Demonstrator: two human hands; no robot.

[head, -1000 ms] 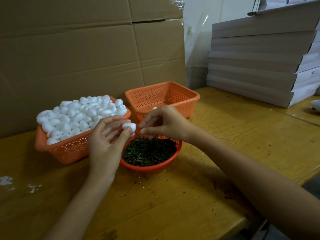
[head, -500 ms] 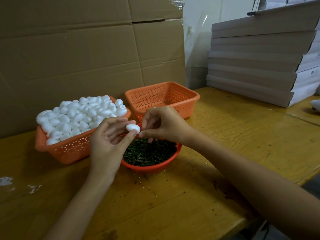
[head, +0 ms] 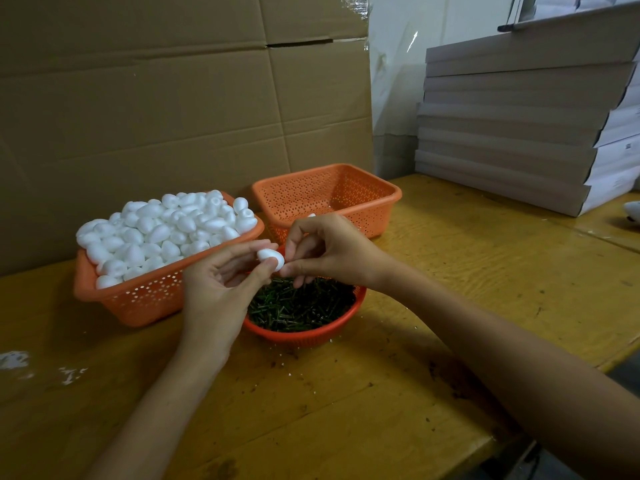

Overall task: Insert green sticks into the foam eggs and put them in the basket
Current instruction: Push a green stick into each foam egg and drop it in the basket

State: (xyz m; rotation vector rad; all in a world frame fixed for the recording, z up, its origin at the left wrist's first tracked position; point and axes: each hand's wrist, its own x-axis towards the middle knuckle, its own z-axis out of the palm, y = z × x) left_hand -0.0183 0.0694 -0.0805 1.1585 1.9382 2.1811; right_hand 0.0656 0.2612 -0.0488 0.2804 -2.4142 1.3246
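My left hand (head: 221, 282) pinches a white foam egg (head: 270, 258) between thumb and fingertips, just above the round orange bowl (head: 304, 336) full of short green sticks (head: 298, 308). My right hand (head: 322, 251) has its thumb and forefinger pressed against the egg's right end; any stick between them is hidden. An orange basket (head: 138, 303) heaped with plain foam eggs (head: 162, 230) stands to the left. Behind my right hand is a second orange basket (head: 346, 188), nearly empty, with one white egg (head: 311, 215) peeking over my knuckles.
A cardboard wall (head: 173, 98) rises behind the baskets. Flat grey boxes (head: 519, 116) are stacked at the back right. White foam crumbs (head: 14, 360) lie at the left on the yellow wooden table (head: 450, 289), and dark specks are scattered near the bowl.
Both hands rose slightly off the stick bowl. My right fingertips closed the gap and now touch the end of the egg held in my left hand.
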